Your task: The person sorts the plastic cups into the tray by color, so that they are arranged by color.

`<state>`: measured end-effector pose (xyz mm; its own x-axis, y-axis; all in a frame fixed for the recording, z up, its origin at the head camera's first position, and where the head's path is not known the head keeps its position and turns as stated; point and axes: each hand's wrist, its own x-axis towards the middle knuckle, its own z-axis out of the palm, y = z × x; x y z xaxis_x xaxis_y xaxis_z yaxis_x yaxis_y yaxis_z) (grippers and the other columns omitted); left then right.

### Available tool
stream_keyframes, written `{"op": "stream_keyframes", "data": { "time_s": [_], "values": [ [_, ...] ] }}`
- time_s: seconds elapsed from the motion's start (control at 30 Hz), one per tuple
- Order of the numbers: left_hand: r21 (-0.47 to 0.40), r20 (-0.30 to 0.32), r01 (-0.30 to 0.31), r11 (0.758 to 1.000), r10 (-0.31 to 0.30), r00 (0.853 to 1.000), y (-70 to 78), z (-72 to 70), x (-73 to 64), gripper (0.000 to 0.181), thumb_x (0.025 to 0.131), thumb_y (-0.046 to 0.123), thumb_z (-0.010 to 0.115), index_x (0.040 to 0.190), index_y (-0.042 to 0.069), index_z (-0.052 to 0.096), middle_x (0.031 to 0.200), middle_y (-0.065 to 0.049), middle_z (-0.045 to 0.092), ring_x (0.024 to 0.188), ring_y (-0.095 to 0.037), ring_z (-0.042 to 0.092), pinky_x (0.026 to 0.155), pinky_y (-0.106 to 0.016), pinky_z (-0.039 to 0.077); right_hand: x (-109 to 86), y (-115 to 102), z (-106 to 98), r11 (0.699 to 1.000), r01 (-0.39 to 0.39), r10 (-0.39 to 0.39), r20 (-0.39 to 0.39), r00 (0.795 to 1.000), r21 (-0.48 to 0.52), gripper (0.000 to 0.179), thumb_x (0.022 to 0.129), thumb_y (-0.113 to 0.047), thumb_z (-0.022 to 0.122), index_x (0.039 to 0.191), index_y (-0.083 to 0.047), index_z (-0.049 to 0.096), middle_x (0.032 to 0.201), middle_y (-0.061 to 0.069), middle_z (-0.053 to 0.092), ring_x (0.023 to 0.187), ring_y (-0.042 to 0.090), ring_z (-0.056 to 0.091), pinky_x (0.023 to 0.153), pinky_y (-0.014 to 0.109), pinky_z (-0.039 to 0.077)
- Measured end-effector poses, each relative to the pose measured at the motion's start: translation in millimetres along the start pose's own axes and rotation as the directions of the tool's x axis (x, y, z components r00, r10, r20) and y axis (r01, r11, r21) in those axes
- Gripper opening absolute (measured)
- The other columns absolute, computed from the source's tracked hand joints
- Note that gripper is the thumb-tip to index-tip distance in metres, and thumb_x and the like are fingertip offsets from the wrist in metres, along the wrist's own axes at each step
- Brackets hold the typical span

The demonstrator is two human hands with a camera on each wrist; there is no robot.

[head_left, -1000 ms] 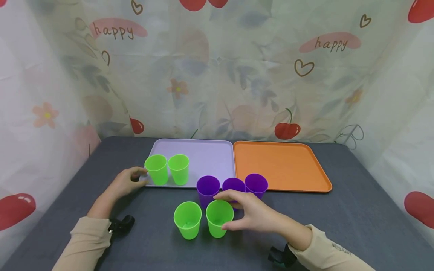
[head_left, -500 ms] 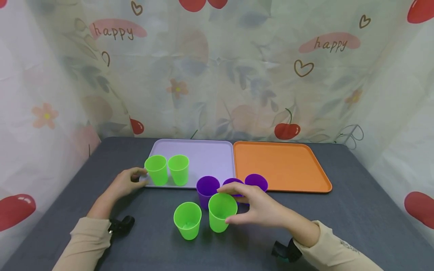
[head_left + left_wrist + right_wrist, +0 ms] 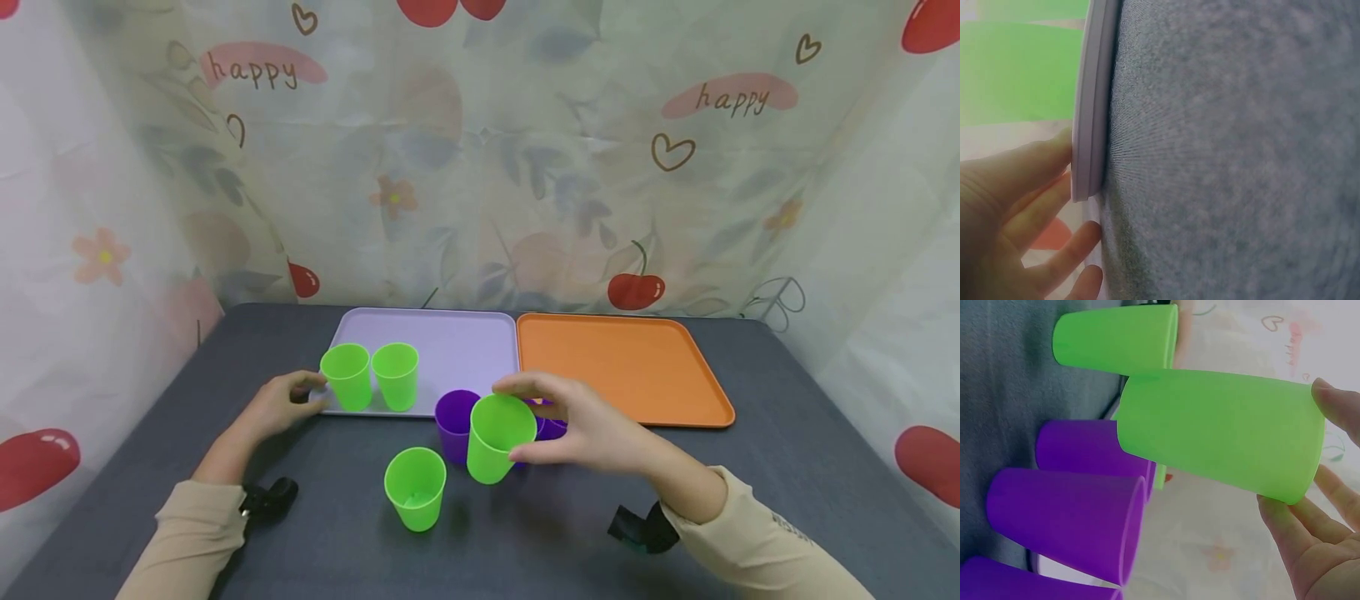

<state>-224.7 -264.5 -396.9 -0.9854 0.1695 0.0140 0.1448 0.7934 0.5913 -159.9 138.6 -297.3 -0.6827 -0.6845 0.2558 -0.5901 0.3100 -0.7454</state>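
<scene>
My right hand (image 3: pixel 592 425) holds a bright green plastic cup (image 3: pixel 497 442) by its rim, thumb on the near side and fingers on the far side. The cup is lifted off the table and slightly tilted, overlapping several purple cups (image 3: pixel 453 425) behind it. In the right wrist view, fingertips pinch the rim of the raised cup (image 3: pixel 1222 431). A second green cup (image 3: pixel 415 492) stands upright to its left. My left hand (image 3: pixel 277 406) rests at the front left corner of the lilac tray (image 3: pixel 465 350), fingers relaxed; the left wrist view shows fingertips at the tray's rim (image 3: pixel 1092 100).
Two green cups (image 3: pixel 348 379) stand upright on the left part of the lilac tray. An orange tray (image 3: pixel 615 367) lies beside it on the right. The dark grey table (image 3: pixel 300 550) is enclosed by a patterned curtain (image 3: pixel 480 167) at the back and sides.
My right hand has raised the green cup off the table and carried it away from me and a little to the right, in front of the purple cups. The left hand has stayed put.
</scene>
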Motion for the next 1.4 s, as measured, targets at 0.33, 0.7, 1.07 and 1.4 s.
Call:
{"op": "stream_keyframes", "data": {
  "time_s": [0.33, 0.7, 1.07, 1.4],
  "values": [
    [0.009, 0.000, -0.002, 1.000, 0.002, 1.000, 1.0, 0.5, 0.1, 0.037, 0.089, 0.017, 0.062, 0.119, -0.004, 0.058, 0.118, -0.025, 0.060, 0.112, -0.046, 0.054, 0.092, -0.055, 0.045, 7.0, 0, -11, 1.000, 0.014, -0.014, -0.011, 1.000, 0.010, 0.057, 0.075, -0.013, 0.077, 0.126, -0.002, 0.052, 0.125, 0.012, 0.058, 0.118, 0.027, 0.056, 0.096, 0.033, 0.048],
    [0.017, -0.008, -0.002, 1.000, 0.002, 1.000, -1.4, 1.7, 1.7, 0.037, 0.088, 0.017, 0.063, 0.118, -0.004, 0.059, 0.118, -0.025, 0.061, 0.111, -0.045, 0.055, 0.092, -0.054, 0.045, 21.8, 1, -27, 1.000, -0.011, 0.011, -0.044, 0.999, 0.000, 0.059, 0.074, -0.012, 0.078, 0.127, -0.006, 0.052, 0.126, 0.009, 0.057, 0.121, 0.024, 0.055, 0.098, 0.032, 0.047],
    [0.015, -0.001, 0.008, 1.000, -0.008, 1.000, -0.4, 1.3, 0.8, 0.038, 0.088, 0.018, 0.064, 0.118, -0.003, 0.059, 0.118, -0.025, 0.061, 0.112, -0.045, 0.055, 0.092, -0.054, 0.045, 37.1, 7, -36, 0.996, -0.055, 0.051, -0.059, 0.997, -0.067, 0.060, 0.074, -0.018, 0.079, 0.127, -0.014, 0.051, 0.129, 0.005, 0.056, 0.121, 0.021, 0.054, 0.100, 0.038, 0.046],
    [0.012, -0.010, -0.011, 1.000, 0.011, 1.000, -0.1, 0.9, 1.1, 0.036, 0.087, 0.016, 0.064, 0.117, -0.004, 0.059, 0.117, -0.025, 0.061, 0.110, -0.045, 0.056, 0.091, -0.054, 0.046, 55.6, 14, -41, 0.995, -0.059, 0.055, -0.056, 0.997, -0.077, 0.059, 0.075, -0.017, 0.078, 0.128, -0.013, 0.051, 0.129, 0.009, 0.056, 0.121, 0.021, 0.054, 0.100, 0.040, 0.046]
  ]
}}
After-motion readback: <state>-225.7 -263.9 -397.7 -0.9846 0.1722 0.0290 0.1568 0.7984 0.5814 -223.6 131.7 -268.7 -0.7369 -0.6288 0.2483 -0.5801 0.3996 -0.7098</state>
